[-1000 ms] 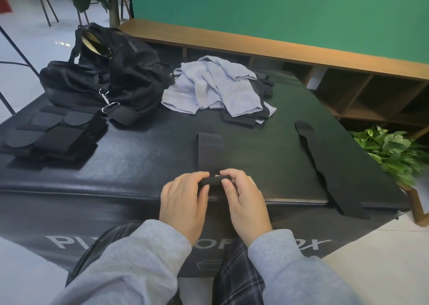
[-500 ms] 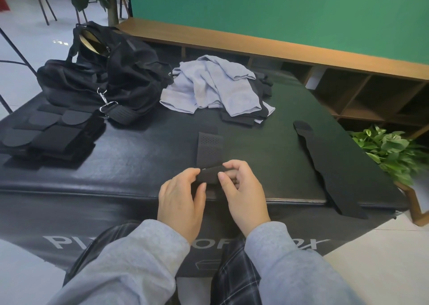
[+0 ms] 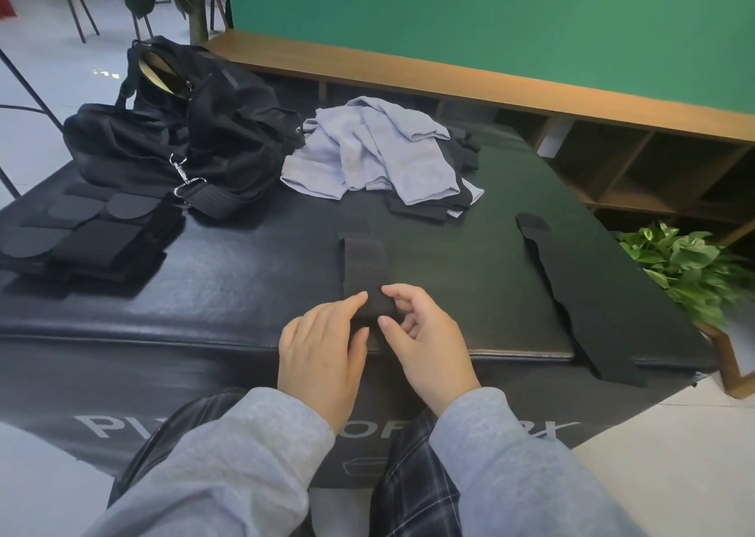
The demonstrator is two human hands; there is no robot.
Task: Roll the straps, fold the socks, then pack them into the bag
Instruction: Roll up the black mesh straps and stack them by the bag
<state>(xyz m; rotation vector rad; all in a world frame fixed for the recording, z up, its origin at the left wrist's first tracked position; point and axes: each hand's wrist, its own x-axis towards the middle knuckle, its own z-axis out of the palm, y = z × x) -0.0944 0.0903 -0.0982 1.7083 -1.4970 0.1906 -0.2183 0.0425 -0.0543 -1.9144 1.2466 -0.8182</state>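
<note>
Fingers of both my hands are curled around the rolled near end of a black perforated strap (image 3: 365,265), close to the front edge of a black padded mat (image 3: 245,275). My left hand (image 3: 322,350) lies palm down, its fingertips (image 3: 359,297) touching the left side of the roll and its thumb tucked against the roll's near side. My right hand (image 3: 429,342) pinches the roll's right side between forefinger on top and thumb below, with the other fingers bent in toward the palm. Beyond the roll, the unrolled part of the strap lies flat on the mat, running straight away from me. A second, longer black strap (image 3: 572,291) lies flat well to the right, slanting toward the mat's right front corner. Pale grey socks (image 3: 380,156) sit in a loose heap at the far middle of the mat, over some dark fabric. A black bag (image 3: 184,144) stands at the far left, its top open, a metal clip on its shoulder strap. A pile of flat black straps (image 3: 85,238) lies at the left, just in front of the bag. Grey sleeves cover my forearms. A leafy green plant (image 3: 686,267) stands off the mat to the right.
</note>
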